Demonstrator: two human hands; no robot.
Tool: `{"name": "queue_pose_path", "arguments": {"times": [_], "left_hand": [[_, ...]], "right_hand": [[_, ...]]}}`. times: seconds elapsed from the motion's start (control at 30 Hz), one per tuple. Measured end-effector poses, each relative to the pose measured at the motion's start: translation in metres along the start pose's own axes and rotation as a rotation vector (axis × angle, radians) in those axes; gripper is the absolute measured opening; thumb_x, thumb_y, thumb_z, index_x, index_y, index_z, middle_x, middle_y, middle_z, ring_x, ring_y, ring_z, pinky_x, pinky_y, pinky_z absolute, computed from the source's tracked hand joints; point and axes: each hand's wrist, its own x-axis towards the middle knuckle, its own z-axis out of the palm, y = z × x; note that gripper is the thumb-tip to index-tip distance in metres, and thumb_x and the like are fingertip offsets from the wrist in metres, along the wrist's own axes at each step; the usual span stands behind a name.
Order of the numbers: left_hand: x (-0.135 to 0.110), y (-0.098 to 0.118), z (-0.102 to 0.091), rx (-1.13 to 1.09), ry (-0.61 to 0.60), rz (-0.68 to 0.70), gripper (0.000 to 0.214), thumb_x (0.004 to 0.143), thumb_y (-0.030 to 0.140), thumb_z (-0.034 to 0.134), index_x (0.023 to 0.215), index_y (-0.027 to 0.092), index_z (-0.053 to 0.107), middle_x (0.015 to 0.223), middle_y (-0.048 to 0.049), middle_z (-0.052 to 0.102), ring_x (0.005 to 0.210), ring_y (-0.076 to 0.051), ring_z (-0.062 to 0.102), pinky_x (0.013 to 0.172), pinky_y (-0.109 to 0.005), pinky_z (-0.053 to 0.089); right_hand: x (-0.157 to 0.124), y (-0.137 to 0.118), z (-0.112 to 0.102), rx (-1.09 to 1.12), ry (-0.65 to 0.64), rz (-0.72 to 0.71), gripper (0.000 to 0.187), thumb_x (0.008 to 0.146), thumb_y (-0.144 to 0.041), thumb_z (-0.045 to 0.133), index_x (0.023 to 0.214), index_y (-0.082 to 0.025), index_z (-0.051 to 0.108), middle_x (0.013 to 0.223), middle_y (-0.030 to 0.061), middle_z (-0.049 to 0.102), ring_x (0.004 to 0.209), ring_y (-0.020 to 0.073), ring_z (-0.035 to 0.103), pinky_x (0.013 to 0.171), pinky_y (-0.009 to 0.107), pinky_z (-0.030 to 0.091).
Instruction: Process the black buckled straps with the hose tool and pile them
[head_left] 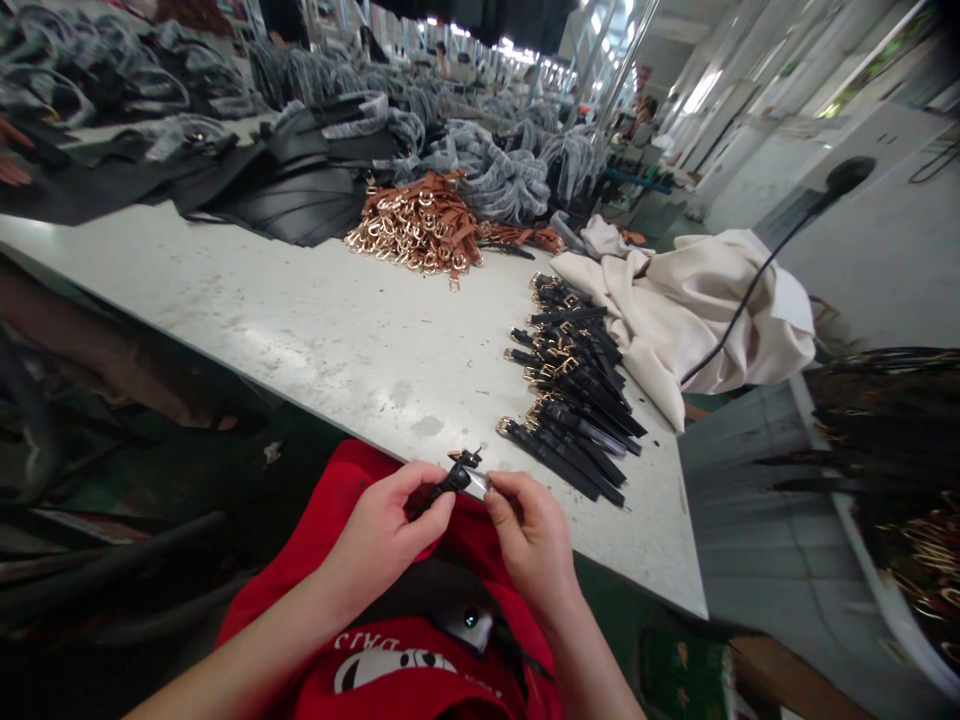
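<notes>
My left hand [382, 535] is closed round a short black strap piece [452, 478] at the table's near edge. My right hand [529, 535] pinches the strap's other end, where a thin clear or shiny bit [477, 481] sticks out. Both hands hover over my red shirt [337, 500], just below the table edge. Right of the hands, a pile of black straps with gold buckles [574, 385] lies on the white table [315, 330].
A heap of brown straps with gold buckles [416, 225] sits farther back. Black leather pieces [300, 190] and wrapped grey bundles [487, 170] fill the far table. Cream cloth [690, 300] with a black cable lies at right. Other people work in the distance.
</notes>
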Motion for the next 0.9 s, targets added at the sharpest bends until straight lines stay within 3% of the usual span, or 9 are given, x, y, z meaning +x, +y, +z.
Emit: {"name": "queue_pose_path", "arguments": {"times": [0.1, 0.17, 0.3, 0.4, 0.53, 0.63, 0.77, 0.9], "left_hand": [[0.001, 0.001, 0.001, -0.009, 0.021, -0.033, 0.015, 0.08, 0.031, 0.061, 0.085, 0.02, 0.07, 0.078, -0.0014, 0.071, 0.071, -0.02, 0.063, 0.067, -0.029, 0.048], [0.001, 0.002, 0.001, -0.012, 0.038, -0.051, 0.015, 0.079, 0.031, 0.061, 0.084, 0.02, 0.069, 0.074, -0.0011, 0.07, 0.067, -0.019, 0.062, 0.065, -0.029, 0.047], [0.002, 0.003, 0.0, -0.013, 0.045, -0.055, 0.015, 0.079, 0.031, 0.061, 0.082, 0.019, 0.069, 0.071, -0.0009, 0.069, 0.064, -0.019, 0.06, 0.063, -0.028, 0.047], [0.003, 0.002, 0.001, 0.003, 0.024, -0.039, 0.014, 0.079, 0.031, 0.061, 0.082, 0.02, 0.069, 0.072, -0.0011, 0.07, 0.065, -0.019, 0.061, 0.064, -0.028, 0.047], [0.004, -0.005, 0.002, -0.006, -0.041, -0.039, 0.015, 0.079, 0.033, 0.063, 0.083, 0.022, 0.071, 0.077, -0.0021, 0.072, 0.071, -0.021, 0.064, 0.067, -0.029, 0.049], [0.009, -0.012, 0.004, -0.088, -0.043, -0.114, 0.018, 0.074, 0.037, 0.067, 0.082, 0.021, 0.071, 0.071, -0.0024, 0.07, 0.066, -0.021, 0.063, 0.063, -0.028, 0.049], [0.018, -0.017, 0.009, -0.371, -0.016, -0.343, 0.029, 0.065, 0.041, 0.077, 0.078, 0.019, 0.065, 0.062, -0.0013, 0.066, 0.059, -0.018, 0.06, 0.059, -0.027, 0.049], [0.025, -0.017, 0.017, -0.57, -0.017, -0.503, 0.029, 0.063, 0.038, 0.08, 0.074, 0.017, 0.063, 0.066, -0.0009, 0.065, 0.059, -0.013, 0.058, 0.057, -0.023, 0.048]], "right_hand": [[-0.004, 0.005, 0.008, 0.302, -0.03, 0.239, 0.023, 0.088, -0.044, 0.057, 0.088, -0.022, 0.064, 0.072, -0.0009, 0.065, 0.067, 0.0155, 0.059, 0.065, 0.029, 0.047], [-0.006, 0.007, 0.01, 0.364, -0.035, 0.301, 0.025, 0.087, -0.046, 0.057, 0.089, -0.022, 0.064, 0.072, -0.0014, 0.064, 0.066, 0.0151, 0.058, 0.064, 0.028, 0.048], [-0.007, 0.007, 0.004, 0.102, -0.017, 0.177, 0.019, 0.087, -0.037, 0.06, 0.096, -0.023, 0.067, 0.087, 0.0023, 0.069, 0.079, 0.018, 0.062, 0.074, 0.031, 0.047], [-0.006, 0.004, 0.0, -0.045, -0.018, 0.082, 0.019, 0.089, -0.035, 0.057, 0.099, -0.023, 0.068, 0.087, 0.0035, 0.07, 0.077, 0.0188, 0.062, 0.072, 0.032, 0.046], [-0.006, 0.0, 0.005, -0.098, -0.011, 0.019, 0.018, 0.091, -0.033, 0.053, 0.093, -0.023, 0.068, 0.084, 0.0042, 0.07, 0.078, 0.0195, 0.063, 0.072, 0.033, 0.047], [-0.005, 0.002, 0.006, -0.082, 0.029, 0.066, 0.018, 0.09, -0.033, 0.052, 0.094, -0.022, 0.066, 0.084, 0.0037, 0.07, 0.077, 0.0185, 0.063, 0.071, 0.032, 0.047], [0.0, 0.019, -0.016, -0.07, 0.118, 0.206, 0.023, 0.082, -0.035, 0.061, 0.1, -0.021, 0.066, 0.085, 0.0027, 0.07, 0.072, 0.017, 0.062, 0.066, 0.029, 0.049], [0.01, 0.046, -0.054, -0.286, 0.154, 0.249, 0.02, 0.078, -0.023, 0.056, 0.093, -0.021, 0.069, 0.084, 0.0036, 0.072, 0.076, 0.0202, 0.064, 0.07, 0.032, 0.048]]}}
